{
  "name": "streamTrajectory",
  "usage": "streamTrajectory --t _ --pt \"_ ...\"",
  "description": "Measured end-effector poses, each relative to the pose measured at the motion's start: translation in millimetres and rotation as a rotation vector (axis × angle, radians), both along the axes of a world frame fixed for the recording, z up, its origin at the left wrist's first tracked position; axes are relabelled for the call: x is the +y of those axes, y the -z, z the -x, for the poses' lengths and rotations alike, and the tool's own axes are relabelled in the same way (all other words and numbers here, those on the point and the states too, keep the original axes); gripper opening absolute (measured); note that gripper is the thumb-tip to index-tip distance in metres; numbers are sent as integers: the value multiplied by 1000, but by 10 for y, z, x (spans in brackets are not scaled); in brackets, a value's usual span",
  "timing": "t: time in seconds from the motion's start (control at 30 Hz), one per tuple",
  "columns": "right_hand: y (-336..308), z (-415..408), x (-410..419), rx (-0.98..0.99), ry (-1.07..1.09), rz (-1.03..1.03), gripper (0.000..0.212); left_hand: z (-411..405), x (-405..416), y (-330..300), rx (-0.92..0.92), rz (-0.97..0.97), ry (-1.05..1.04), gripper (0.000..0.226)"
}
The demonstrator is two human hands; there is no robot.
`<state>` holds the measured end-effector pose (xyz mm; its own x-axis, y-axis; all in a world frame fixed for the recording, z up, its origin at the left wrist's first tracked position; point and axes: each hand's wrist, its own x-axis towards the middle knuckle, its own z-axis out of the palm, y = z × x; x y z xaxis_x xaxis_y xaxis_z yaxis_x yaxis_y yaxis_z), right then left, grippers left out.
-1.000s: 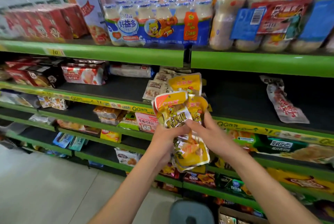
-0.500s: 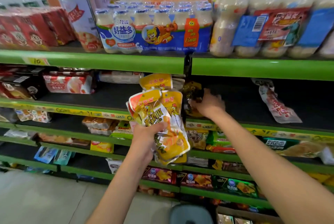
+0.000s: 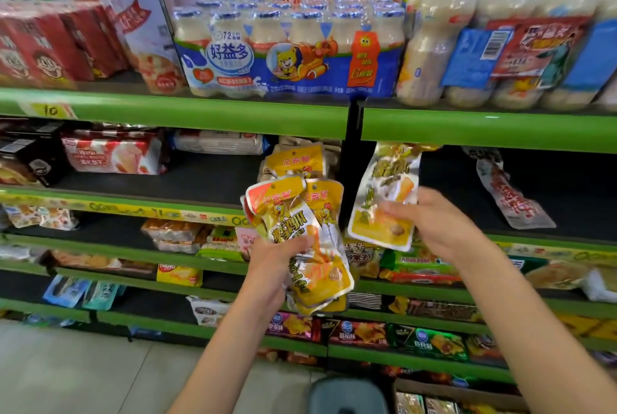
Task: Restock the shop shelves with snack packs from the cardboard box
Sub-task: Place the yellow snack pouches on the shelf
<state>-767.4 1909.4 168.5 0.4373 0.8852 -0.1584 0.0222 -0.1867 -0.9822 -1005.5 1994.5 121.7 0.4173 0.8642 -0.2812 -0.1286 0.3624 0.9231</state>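
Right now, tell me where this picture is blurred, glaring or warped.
Head view: motion blur smears the right hand and its single pack; the bottle packs at upper right are streaked too. The left hand and its bunch of packs stay fairly sharp, with glare on the foil. Wide-angle distortion bows the green shelf edges.

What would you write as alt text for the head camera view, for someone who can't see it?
A person's left hand grips a bunch of yellow snack packs while the right hand holds one pack up at a green shop shelf. Bottled drinks fill the shelf above.
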Motion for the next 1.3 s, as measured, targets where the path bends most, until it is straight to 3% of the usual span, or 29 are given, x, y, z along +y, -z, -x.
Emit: streamTrajectory --t 0.1,0.23,0.8,0.9,0.97,1.07,1.3 --pt "89 163 -344 32 -89 35 22 1 -35 -6 26 -9 14 63" --pt "317 332 -592 -26 -119 90 16 -36 -82 58 60 -92 86 35" --pt "376 347 -750 -90 -127 126 33 -162 -145 87 27 -44 65 43" --pt "388 337 -757 -86 -137 137 25 -149 -148 65 39 -59 74 39" --pt "393 347 -753 -47 -93 158 18 -136 -140 56 46 -71 83 37" --pt "380 383 -739 95 50 171 31 -107 -128 62 54 -76 83 37" --pt "449 367 -717 170 139 164 46 -94 -149 67 22 -66 74 37"
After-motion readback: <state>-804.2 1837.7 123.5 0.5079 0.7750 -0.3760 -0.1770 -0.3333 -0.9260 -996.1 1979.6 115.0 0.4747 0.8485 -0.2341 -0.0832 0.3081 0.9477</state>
